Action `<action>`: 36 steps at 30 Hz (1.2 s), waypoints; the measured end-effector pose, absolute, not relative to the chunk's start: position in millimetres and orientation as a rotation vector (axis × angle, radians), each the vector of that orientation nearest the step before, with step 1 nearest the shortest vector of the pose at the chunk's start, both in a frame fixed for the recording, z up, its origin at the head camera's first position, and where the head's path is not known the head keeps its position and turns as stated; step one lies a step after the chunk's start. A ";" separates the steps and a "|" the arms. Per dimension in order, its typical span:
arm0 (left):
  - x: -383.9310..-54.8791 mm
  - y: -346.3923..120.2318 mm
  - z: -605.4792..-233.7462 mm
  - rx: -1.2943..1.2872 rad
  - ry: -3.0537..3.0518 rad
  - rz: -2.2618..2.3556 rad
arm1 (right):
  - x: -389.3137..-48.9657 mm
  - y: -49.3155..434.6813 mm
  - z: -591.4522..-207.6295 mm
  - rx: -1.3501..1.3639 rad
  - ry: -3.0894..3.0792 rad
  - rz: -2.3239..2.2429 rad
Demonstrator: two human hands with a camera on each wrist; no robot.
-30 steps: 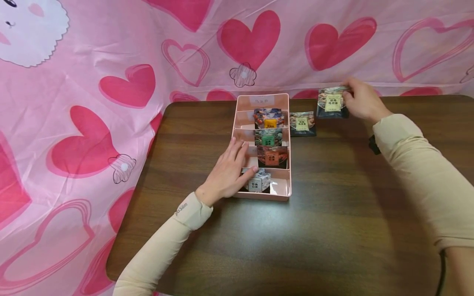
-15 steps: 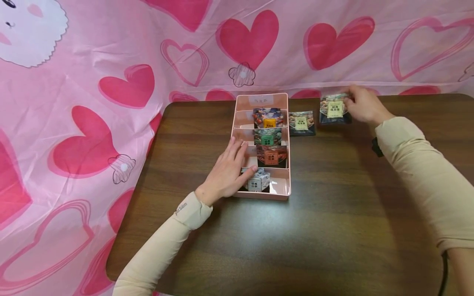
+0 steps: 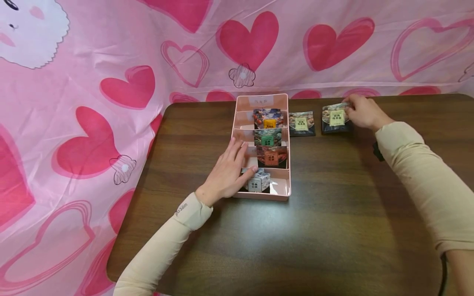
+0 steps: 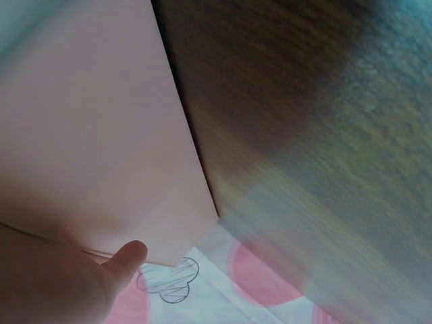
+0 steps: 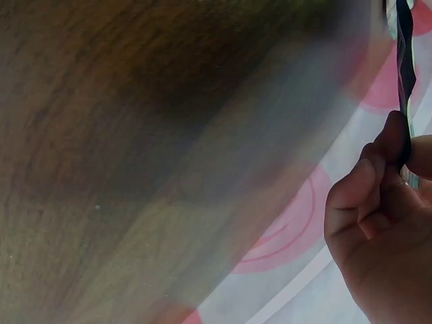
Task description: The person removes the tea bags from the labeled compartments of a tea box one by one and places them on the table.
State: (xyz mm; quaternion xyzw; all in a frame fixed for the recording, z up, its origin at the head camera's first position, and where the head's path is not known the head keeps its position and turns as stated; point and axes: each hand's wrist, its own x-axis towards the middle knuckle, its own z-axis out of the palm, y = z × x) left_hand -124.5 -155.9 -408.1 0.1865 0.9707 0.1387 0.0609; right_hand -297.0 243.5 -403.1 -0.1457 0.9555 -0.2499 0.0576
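A pink divided box (image 3: 261,197) stands on the table. My left hand (image 3: 224,172) lies on its left edge, fingers extended and thumb over the front compartment. In the left wrist view the thumb (image 4: 125,263) is at the edge of the box's pink side wall (image 4: 101,121). To the right of the box, my right hand (image 3: 364,112) pinches a dark tea sachet (image 3: 335,119) with a pale yellow label by its upper right side. The right wrist view shows this sachet (image 5: 405,61) edge-on between thumb and finger. A matching sachet (image 3: 301,123) lies against the box's right side.
Inside the box are sachets with an orange-yellow label (image 3: 269,122), a green label (image 3: 267,139), a red label (image 3: 272,158) and a white label (image 3: 255,185). The rearmost compartment has a paper label (image 3: 261,101). A pink heart-print cloth (image 3: 177,24) hangs behind the wooden table (image 3: 318,230).
My right hand has brought the pinched sachet lower and slightly right, toward the tabletop. The left hand and the box have stayed in place.
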 end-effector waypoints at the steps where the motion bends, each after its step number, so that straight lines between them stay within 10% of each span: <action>1: -124.4 -156.0 -408.1 0.565 2.936 0.419 | -296.7 243.7 -404.1 -0.445 2.898 -0.756; 36: -124.7 -155.6 -408.6 0.547 2.937 0.422 | -300.0 243.6 -418.3 -0.414 2.825 -0.638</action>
